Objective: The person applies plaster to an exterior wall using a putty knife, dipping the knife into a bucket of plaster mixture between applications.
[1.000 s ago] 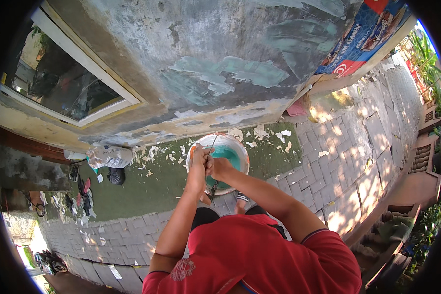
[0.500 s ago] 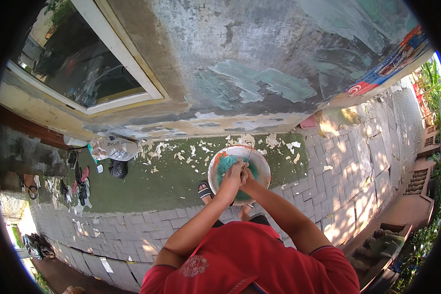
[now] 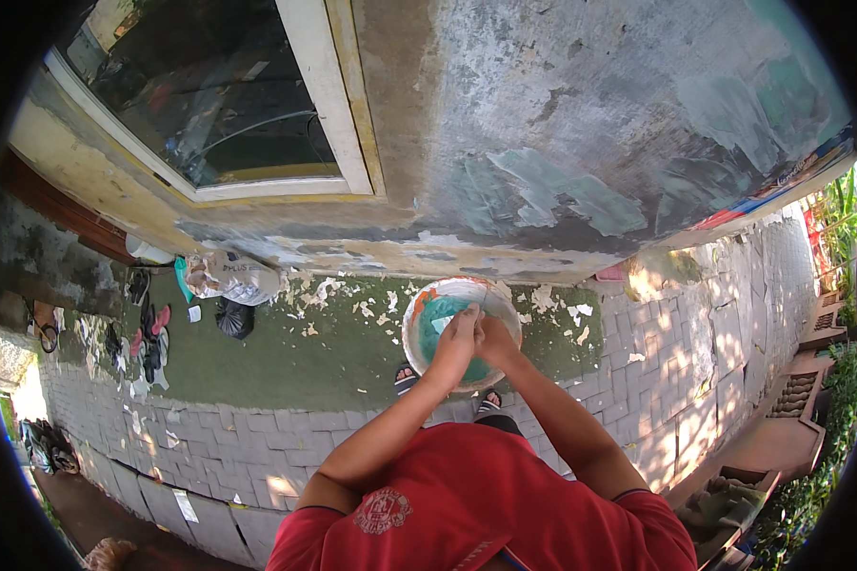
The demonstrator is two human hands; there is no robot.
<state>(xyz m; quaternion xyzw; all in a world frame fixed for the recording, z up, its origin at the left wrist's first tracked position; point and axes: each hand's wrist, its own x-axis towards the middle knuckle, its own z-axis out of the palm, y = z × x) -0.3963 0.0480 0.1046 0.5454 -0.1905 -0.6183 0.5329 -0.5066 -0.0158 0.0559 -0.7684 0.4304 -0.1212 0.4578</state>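
Note:
Below my hands stands a round white basin point(image 3: 416, 350), smeared with orange on its inner rim, with teal putty point(image 3: 438, 311) inside. My left hand point(image 3: 461, 335) is closed over the middle of the basin. My right hand point(image 3: 494, 341) is closed too, pressed against the left. Whatever they hold between them is mostly hidden by the fingers. A small pale patch shows beside the left fingers, and I cannot tell whether it is a blade or putty.
Ahead rises a grey wall point(image 3: 505, 95) with teal putty patches and a white-framed window point(image 3: 257, 188). Paint flakes point(image 3: 543, 298) litter the green mat point(image 3: 286, 371). A plastic bag point(image 3: 248, 279), a black bag point(image 3: 234, 319) and several sandals point(image 3: 150, 343) lie left. Paving surrounds the mat.
The view has swung so the window sits further right. My hands have shifted slightly right and down over the basin, uncovering more putty. The thin tool seen between them earlier is now mostly hidden.

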